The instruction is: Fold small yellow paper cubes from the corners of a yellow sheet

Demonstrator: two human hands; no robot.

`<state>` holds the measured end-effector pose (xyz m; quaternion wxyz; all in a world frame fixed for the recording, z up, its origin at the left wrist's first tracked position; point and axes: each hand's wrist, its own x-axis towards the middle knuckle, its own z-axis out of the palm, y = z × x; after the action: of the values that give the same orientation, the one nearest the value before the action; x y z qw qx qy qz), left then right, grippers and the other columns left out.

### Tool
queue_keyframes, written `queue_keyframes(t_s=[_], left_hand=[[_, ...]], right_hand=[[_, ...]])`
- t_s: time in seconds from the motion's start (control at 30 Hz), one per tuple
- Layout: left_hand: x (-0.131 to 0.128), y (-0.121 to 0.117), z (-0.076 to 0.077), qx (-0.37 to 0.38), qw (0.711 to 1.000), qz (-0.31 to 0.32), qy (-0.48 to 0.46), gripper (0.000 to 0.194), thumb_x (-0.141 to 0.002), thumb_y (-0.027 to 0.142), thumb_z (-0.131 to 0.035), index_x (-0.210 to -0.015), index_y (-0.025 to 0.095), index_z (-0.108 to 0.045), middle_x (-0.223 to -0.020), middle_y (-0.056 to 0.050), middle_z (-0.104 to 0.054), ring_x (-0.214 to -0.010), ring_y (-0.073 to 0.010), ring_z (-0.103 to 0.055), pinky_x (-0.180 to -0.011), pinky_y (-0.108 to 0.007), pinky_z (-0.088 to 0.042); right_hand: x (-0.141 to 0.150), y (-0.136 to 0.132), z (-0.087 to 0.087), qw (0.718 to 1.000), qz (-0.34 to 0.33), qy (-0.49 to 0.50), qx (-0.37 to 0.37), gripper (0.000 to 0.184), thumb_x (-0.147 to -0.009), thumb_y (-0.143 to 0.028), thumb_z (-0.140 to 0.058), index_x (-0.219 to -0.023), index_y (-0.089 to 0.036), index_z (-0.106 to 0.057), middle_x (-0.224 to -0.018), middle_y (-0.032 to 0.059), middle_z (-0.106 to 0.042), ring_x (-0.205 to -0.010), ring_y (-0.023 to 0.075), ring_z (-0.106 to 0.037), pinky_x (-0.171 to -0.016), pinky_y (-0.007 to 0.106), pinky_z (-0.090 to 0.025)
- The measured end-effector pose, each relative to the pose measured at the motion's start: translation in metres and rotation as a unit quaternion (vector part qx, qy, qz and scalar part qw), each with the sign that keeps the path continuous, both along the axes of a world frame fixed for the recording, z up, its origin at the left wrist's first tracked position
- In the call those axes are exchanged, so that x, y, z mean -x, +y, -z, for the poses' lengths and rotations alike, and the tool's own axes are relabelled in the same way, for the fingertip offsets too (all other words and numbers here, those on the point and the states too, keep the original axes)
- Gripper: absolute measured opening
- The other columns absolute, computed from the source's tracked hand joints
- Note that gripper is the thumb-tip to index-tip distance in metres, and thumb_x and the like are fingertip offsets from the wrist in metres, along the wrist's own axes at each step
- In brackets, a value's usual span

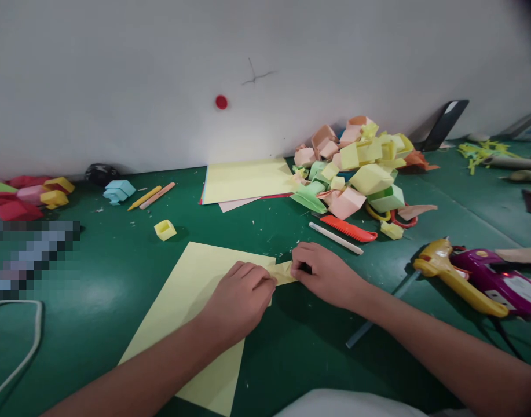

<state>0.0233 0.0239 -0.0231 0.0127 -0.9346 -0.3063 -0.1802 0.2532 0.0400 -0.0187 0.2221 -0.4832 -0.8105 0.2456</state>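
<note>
Between my two hands a small folded piece of yellow paper (284,273) stretches just above the green table. My left hand (243,295) pinches its left end, with fingers curled over it. At the other end, my right hand (315,269) grips the paper between thumb and fingers. Beneath my left hand and forearm lies a large pale yellow sheet (191,278), flat on the table. A small yellow paper box (165,230) sits alone beyond the sheet, to the left. My fingers hide both ends of the folded piece.
A heap of folded paper boxes (369,162) stands against the wall, near an orange cutter (350,228) and a white stick (336,238). At right lies a yellow and purple glue gun (460,275) with a clear glue stick. Stacked coloured sheets (248,180) and two pencils (152,196) lie at the back.
</note>
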Motion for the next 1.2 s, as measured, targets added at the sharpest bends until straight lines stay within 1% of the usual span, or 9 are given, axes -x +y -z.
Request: queue_keyframes(t_s=[0.13, 0.27, 0.53, 0.73, 0.87, 0.93, 1.03, 1.13, 1.2], left_hand=[[0.001, 0.0, 0.001, -0.026, 0.999, 0.009, 0.018, 0.023, -0.097, 0.012, -0.047, -0.105, 0.014, -0.068, -0.09, -0.006, -0.069, -0.084, -0.0216, -0.06, -0.073, -0.037, -0.044], [0.001, -0.001, 0.0, -0.027, 0.999, 0.012, 0.015, 0.022, -0.098, 0.014, -0.046, -0.098, 0.014, -0.068, -0.089, -0.006, -0.069, -0.084, -0.0212, -0.06, -0.074, -0.038, -0.043], [-0.001, -0.004, -0.007, 0.053, 0.999, -0.009, -0.005, 0.023, -0.096, 0.02, -0.048, -0.098, 0.015, -0.071, -0.094, -0.007, -0.068, -0.09, -0.0232, -0.058, -0.078, -0.04, -0.045], [0.003, 0.0, -0.012, 0.126, 0.992, -0.025, -0.008, 0.021, -0.093, 0.021, -0.052, -0.091, 0.019, -0.072, -0.1, -0.006, -0.065, -0.094, -0.0228, -0.056, -0.082, -0.04, -0.045], [0.004, 0.001, -0.018, 0.131, 0.991, -0.015, 0.023, 0.021, -0.093, 0.021, -0.052, -0.096, 0.02, -0.073, -0.104, -0.007, -0.065, -0.097, -0.0236, -0.057, -0.083, -0.041, -0.044], [0.003, -0.001, -0.022, 0.117, 0.992, 0.0, 0.055, 0.023, -0.094, 0.02, -0.051, -0.103, 0.019, -0.071, -0.101, -0.007, -0.066, -0.097, -0.0244, -0.058, -0.082, -0.041, -0.044], [0.001, -0.005, -0.026, 0.102, 0.991, 0.009, 0.085, 0.024, -0.095, 0.019, -0.048, -0.106, 0.017, -0.07, -0.097, -0.007, -0.067, -0.094, -0.0245, -0.059, -0.081, -0.042, -0.043], [0.0, -0.006, -0.028, 0.103, 0.991, 0.009, 0.085, 0.022, -0.094, 0.017, -0.048, -0.097, 0.018, -0.07, -0.095, -0.007, -0.067, -0.093, -0.0236, -0.059, -0.08, -0.041, -0.041], [0.001, -0.006, -0.029, 0.106, 0.991, 0.011, 0.083, 0.021, -0.094, 0.015, -0.049, -0.095, 0.019, -0.069, -0.095, -0.006, -0.067, -0.093, -0.0233, -0.059, -0.08, -0.041, -0.041]], right_hand=[[0.0, 0.001, -0.001, 1.0, 0.005, 0.003, 0.012, 0.027, -0.084, -0.003, -0.056, -0.067, -0.02, -0.042, -0.074, -0.001, -0.05, -0.076, 0.0167, -0.046, -0.065, 0.029, -0.032], [0.0, 0.002, -0.002, 1.0, 0.005, 0.002, 0.014, 0.026, -0.083, -0.004, -0.056, -0.067, -0.02, -0.044, -0.074, -0.0014, -0.051, -0.075, 0.0161, -0.047, -0.064, 0.028, -0.031], [0.0, 0.003, -0.003, 1.0, 0.01, 0.0, 0.02, 0.026, -0.081, -0.002, -0.056, -0.066, -0.02, -0.044, -0.073, -0.002, -0.05, -0.073, 0.0151, -0.046, -0.062, 0.028, -0.03], [0.0, 0.003, -0.004, 0.999, 0.012, 0.001, 0.033, 0.023, -0.081, -0.002, -0.057, -0.067, -0.019, -0.049, -0.075, -0.0021, -0.053, -0.073, 0.0143, -0.048, -0.062, 0.027, -0.031], [-0.001, 0.005, -0.003, 0.999, 0.008, -0.01, 0.03, 0.022, -0.081, -0.004, -0.058, -0.068, -0.019, -0.049, -0.075, -0.0017, -0.054, -0.074, 0.0146, -0.05, -0.062, 0.026, -0.032], [-0.002, 0.004, -0.002, 1.0, 0.001, -0.022, 0.012, 0.021, -0.082, -0.006, -0.058, -0.07, -0.02, -0.05, -0.076, -0.001, -0.055, -0.076, 0.0153, -0.051, -0.063, 0.027, -0.034], [-0.004, 0.001, -0.003, 0.996, -0.029, -0.063, -0.059, 0.014, -0.088, -0.011, -0.056, -0.079, -0.02, -0.056, -0.086, 0.0026, -0.059, -0.083, 0.0184, -0.052, -0.069, 0.03, -0.039], [-0.004, -0.005, -0.007, 0.977, -0.098, -0.123, -0.145, 0.015, -0.096, -0.016, -0.05, -0.093, -0.021, -0.065, -0.105, 0.0078, -0.063, -0.093, 0.0225, -0.052, -0.077, 0.035, -0.042], [-0.003, -0.009, -0.01, 0.96, -0.153, -0.15, -0.179, 0.02, -0.098, -0.018, -0.049, -0.105, -0.022, -0.067, -0.113, 0.009, -0.063, -0.099, 0.0242, -0.052, -0.081, 0.038, -0.042]])
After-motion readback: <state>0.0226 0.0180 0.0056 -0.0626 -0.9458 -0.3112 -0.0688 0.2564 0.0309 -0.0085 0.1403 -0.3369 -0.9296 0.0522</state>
